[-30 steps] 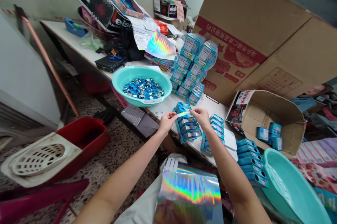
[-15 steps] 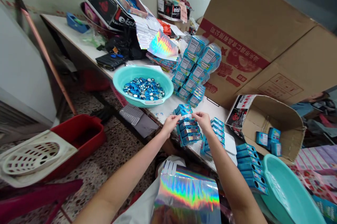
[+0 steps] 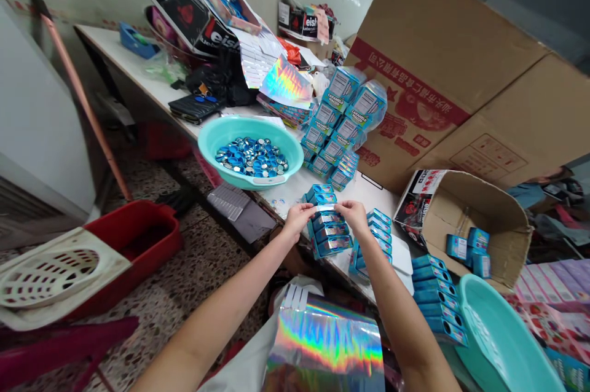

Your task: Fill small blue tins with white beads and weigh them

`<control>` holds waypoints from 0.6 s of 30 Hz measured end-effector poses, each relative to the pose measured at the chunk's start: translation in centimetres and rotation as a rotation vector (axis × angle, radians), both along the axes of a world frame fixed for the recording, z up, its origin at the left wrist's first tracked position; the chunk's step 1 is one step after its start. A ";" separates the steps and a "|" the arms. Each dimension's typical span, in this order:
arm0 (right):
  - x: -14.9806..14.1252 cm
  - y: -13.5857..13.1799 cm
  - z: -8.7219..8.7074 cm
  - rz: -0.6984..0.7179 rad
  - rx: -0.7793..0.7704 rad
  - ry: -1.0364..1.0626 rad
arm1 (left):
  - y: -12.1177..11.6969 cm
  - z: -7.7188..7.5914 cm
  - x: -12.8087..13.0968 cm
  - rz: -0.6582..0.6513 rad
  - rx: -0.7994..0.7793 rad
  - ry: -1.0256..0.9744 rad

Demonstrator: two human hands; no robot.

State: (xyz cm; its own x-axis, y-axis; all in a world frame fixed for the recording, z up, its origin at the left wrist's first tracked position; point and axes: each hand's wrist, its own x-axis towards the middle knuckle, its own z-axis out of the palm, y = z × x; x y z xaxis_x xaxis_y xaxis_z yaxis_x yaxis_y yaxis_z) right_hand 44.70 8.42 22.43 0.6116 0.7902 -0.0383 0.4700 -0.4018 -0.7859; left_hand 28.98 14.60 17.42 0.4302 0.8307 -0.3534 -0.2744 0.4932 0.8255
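Shiny strip (image 3: 325,208) between the fingertips, box row (image 3: 334,246) just under them — left hand (image 3: 298,221) and right hand (image 3: 354,216) each pinched on one end. Best held taut, square to box edges — even pressure both sides.

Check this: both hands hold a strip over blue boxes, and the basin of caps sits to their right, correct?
No, the basin of caps sits to their left, as the head view shows. The left hand and right hand do hold a strip over blue boxes.
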 end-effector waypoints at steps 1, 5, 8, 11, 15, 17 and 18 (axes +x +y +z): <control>0.1 0.1 -0.1 -0.010 -0.020 -0.029 | 0.0 0.1 0.0 -0.002 -0.020 0.003; 0.3 0.4 -0.2 -0.025 -0.081 -0.028 | 0.1 0.0 0.0 -0.014 -0.064 -0.003; 0.4 0.8 0.2 -0.023 -0.132 0.015 | 0.2 -0.4 0.1 -0.018 -0.078 -0.010; 0.5 1.6 0.9 -0.004 -0.241 -0.089 | 0.3 -0.7 0.3 -0.025 -0.097 -0.020; 0.9 2.4 1.4 0.024 -0.409 -0.283 | 0.2 -0.9 0.7 -0.012 -0.145 -0.078; 1.3 2.3 1.1 -0.010 -0.432 -0.293 | 0.0 -1.2 1.1 -0.001 -0.177 -0.130; 1.5 2.1 0.8 -0.032 -0.422 -0.283 | -0.1 -1.4 1.3 0.003 -0.193 -0.148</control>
State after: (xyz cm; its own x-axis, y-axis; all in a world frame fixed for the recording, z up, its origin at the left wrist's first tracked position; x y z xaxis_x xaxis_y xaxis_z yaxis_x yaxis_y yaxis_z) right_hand 46.23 10.53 23.21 0.6678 0.7224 -0.1794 0.6235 -0.6745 -0.3954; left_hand 30.24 14.47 16.02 0.4869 0.7552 -0.4389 -0.3869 0.6370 0.6668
